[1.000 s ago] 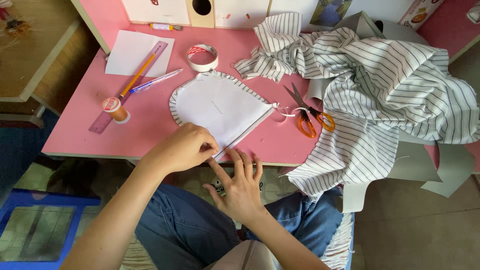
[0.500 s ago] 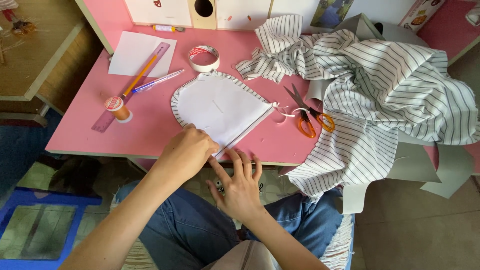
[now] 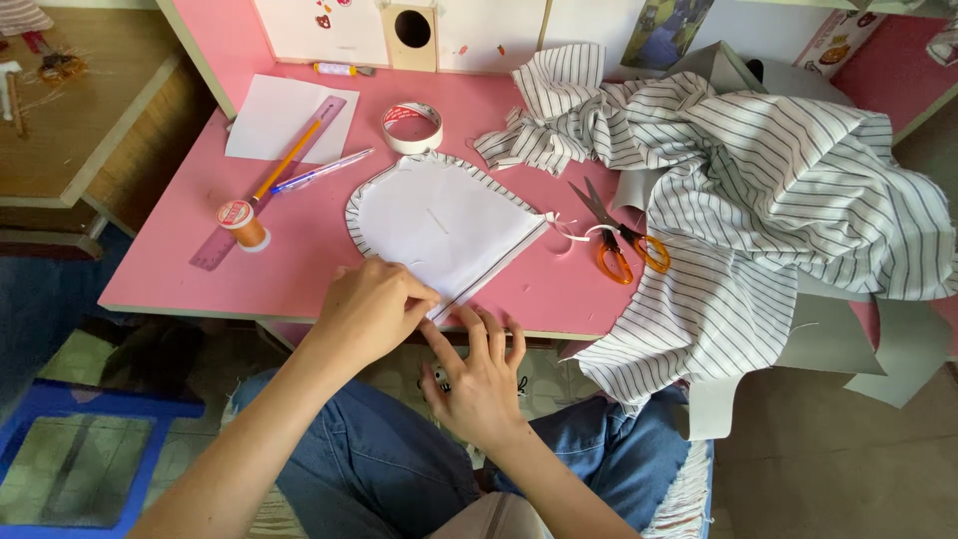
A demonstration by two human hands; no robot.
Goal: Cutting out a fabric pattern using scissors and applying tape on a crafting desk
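Head view of two bare hands at the near edge of a pink surface (image 3: 180,269). Left hand (image 3: 374,309) rests knuckles-up on the near corner of a white paper pattern (image 3: 439,225), its fingers curled and pressed together on the paper; whether they pinch the edge cannot be told. Right hand (image 3: 479,374) lies just beside it at the surface edge, fingers (image 3: 489,334) spread, their tips touching the pattern's lower corner. The pattern is laid on striped cloth that shows as a fringe around its curved side. Orange-handled scissors (image 3: 619,240) lie to its right, near a heap of striped fabric (image 3: 778,190). A tape roll (image 3: 412,128) lies behind the pattern; an orange thread spool (image 3: 241,224), a ruler (image 3: 269,185) and a pen (image 3: 319,172) lie to its left.
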